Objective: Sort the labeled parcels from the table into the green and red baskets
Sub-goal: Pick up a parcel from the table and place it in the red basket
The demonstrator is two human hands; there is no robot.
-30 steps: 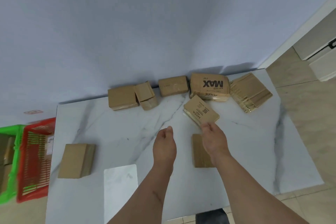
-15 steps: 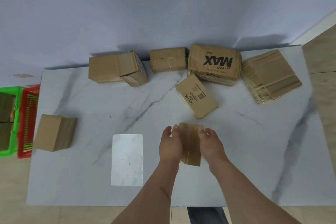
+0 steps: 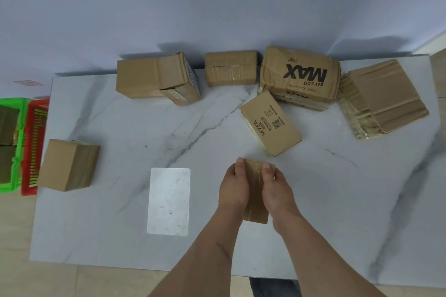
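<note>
A small taped brown parcel [image 3: 256,190] lies near the front middle of the marble table [image 3: 337,212]. My left hand [image 3: 233,188] grips its left side and my right hand [image 3: 277,190] grips its right side, fingers curled over the far edge. Just beyond it lies the MYFA parcel [image 3: 270,123]. Along the wall stand a two-box cluster [image 3: 154,78], a taped parcel [image 3: 230,69], the MAX parcel [image 3: 300,77] and a wrapped stack [image 3: 383,99]. A lone box [image 3: 68,164] sits at the table's left edge. The green basket [image 3: 12,147] and red basket [image 3: 32,147] stand on the floor at far left.
A pale rectangular patch [image 3: 169,201] shows on the table left of my hands. Parcels lie inside the green basket. The wall runs behind the table, and tiled floor shows at the front and right.
The view has tilted down and closer. Both hands came together onto the small parcel and now clasp it from both sides, fingers further over its far edge.
</note>
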